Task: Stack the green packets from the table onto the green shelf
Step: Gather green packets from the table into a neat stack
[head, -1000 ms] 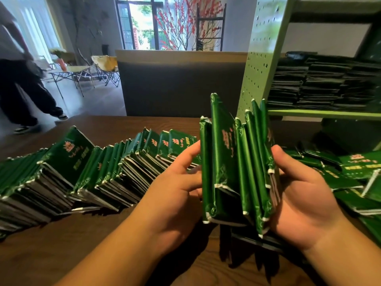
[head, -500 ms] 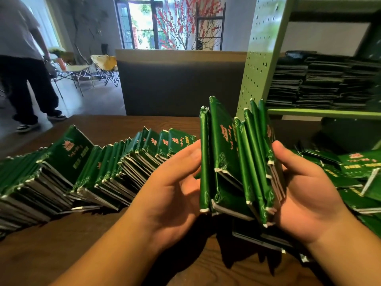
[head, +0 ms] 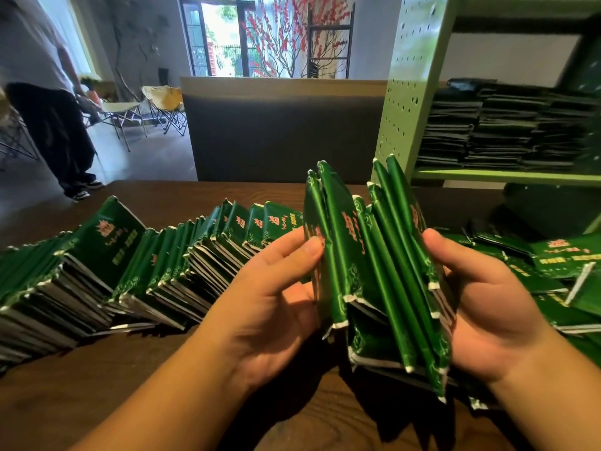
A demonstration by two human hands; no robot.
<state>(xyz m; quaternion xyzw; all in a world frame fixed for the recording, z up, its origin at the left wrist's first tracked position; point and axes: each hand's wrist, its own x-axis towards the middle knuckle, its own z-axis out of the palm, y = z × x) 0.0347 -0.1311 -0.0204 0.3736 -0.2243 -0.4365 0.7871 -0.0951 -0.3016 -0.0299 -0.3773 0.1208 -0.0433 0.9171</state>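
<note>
2 hands squeeze a bunch of green packets [head: 374, 281] above the brown table [head: 97, 385]: left hand [head: 276, 307] and right hand [head: 487, 307] both grasp it. Green shelf [head: 507, 175] stands behind.

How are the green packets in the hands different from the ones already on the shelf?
The held packets stand on edge, fanned apart between the left hand and right hand; the shelf packets lie flat in neat stacks. The held packets look bright green in the light; the shelf packets look dark in shadow. Both seem the same kind of flat packet.
</note>
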